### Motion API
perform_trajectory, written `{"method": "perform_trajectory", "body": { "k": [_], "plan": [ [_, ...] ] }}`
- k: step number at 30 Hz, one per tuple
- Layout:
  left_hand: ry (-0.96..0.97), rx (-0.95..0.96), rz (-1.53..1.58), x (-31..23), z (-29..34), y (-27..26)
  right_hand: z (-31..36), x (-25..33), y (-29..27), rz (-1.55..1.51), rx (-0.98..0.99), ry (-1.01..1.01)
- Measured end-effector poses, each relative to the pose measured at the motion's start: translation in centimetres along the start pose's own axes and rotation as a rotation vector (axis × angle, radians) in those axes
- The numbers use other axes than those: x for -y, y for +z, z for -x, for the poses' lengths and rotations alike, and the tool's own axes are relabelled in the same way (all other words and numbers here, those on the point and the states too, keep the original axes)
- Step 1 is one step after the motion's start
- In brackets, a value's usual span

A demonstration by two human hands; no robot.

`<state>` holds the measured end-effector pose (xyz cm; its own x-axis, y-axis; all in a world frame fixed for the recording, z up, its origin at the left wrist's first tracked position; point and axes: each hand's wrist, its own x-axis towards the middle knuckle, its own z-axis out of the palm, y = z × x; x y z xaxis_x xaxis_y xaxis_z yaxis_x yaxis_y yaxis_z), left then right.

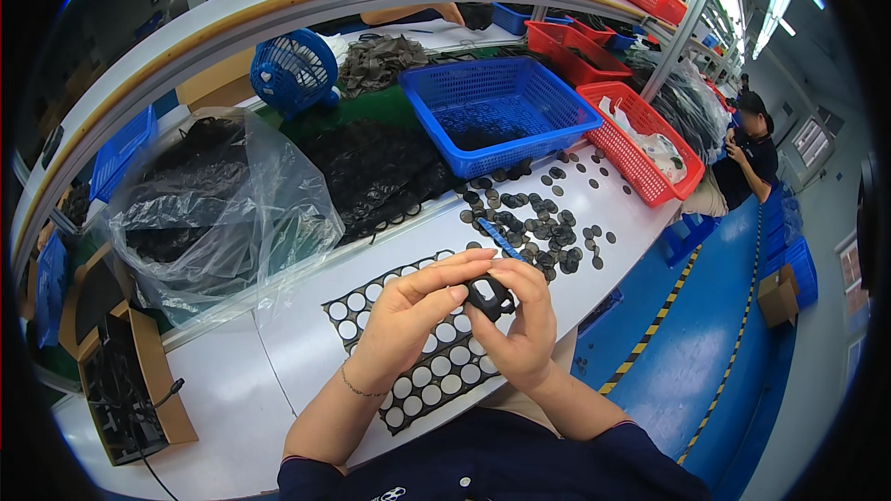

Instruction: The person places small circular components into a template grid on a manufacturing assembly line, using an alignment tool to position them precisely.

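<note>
1. Could skew sheet of white discs [431,395] on table [223,399] by brushing low with left wrist [367,377].
2. Could scatter loose dark discs [562,236] through stray forward sweep.
3. Could drop black part [490,301], raised above sheet, through uneven fingertip pressure.
4. Angled inward at both forearms [320,427].
5. Arched over part's left side with left grip [404,315], fingertips closed onto it.
6. Pinched from right with right grip [525,329], thumb near, fingers beyond, no spare gap.

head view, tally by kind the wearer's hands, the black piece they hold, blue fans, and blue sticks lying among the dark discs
Hands: 2, left hand and right hand
Black piece: 1
Blue fan: 1
Blue stick: 1
Total: 5
</note>
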<state>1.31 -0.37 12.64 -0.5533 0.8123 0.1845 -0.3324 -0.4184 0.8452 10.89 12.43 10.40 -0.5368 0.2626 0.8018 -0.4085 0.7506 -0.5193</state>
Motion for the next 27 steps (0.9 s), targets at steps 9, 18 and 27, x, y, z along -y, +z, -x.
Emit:
{"method": "perform_trajectory", "body": {
  "k": [9,18,27],
  "plan": [
    [0.036,-0.017,-0.121,0.6,-0.2,-0.3,-0.1,0.1,-0.8,-0.572,0.011,0.475],
    [-0.164,0.049,-0.215,1.3,-0.6,-0.2,0.1,-0.2,-0.9,-0.557,-0.017,0.488],
    [-0.279,0.086,0.137,2.6,-1.8,-1.0,-0.5,-2.1,-3.2,-0.347,0.215,0.432]
  ]
}}
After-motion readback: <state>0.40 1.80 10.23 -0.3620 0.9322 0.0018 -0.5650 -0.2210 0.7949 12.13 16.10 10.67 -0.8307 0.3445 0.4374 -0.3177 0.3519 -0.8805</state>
